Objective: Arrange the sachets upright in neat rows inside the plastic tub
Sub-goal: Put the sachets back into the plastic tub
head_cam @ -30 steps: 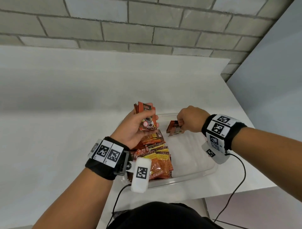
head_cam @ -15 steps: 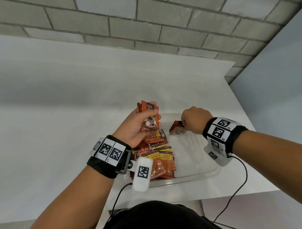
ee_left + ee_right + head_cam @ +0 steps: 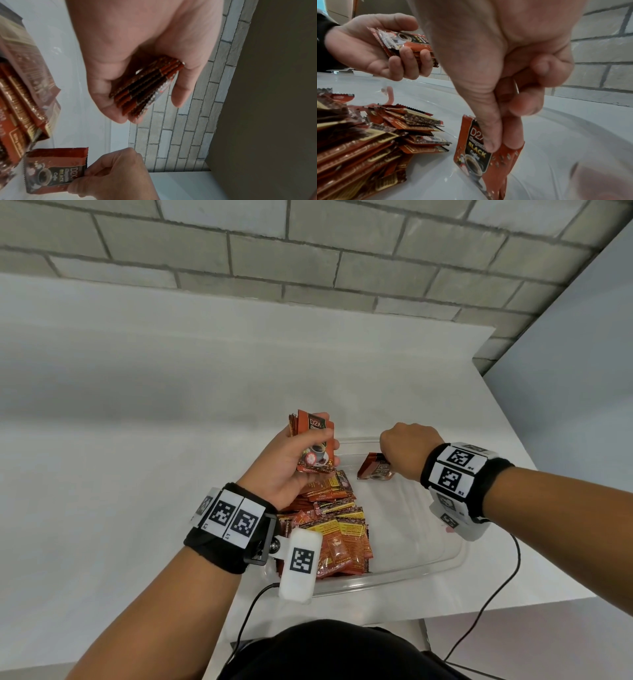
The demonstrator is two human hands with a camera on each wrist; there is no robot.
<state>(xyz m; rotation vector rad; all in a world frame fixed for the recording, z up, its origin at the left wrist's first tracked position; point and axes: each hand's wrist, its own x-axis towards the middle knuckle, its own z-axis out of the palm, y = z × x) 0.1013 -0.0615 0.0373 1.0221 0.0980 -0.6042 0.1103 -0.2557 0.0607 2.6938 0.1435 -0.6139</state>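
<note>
My right hand (image 3: 513,67) pinches coffee sachets (image 3: 486,159) upright in tub (image 3: 394,578); left hand (image 3: 291,463) grips spare stack (image 3: 147,86). Seat btm edges flat, far side 1st.

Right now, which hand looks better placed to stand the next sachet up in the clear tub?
Probably the right hand: it already pinches sachets upright, low over the plastic tub. The left hand holds a stack higher up.

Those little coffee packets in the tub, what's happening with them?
A person is sorting them. The left hand grips a small stack of packets above the clear plastic tub. The right hand pinches a couple of packets and stands them upright on the tub's bare right side. A loose heap of packets lies flat on the tub's left side, not yet arranged.
</note>
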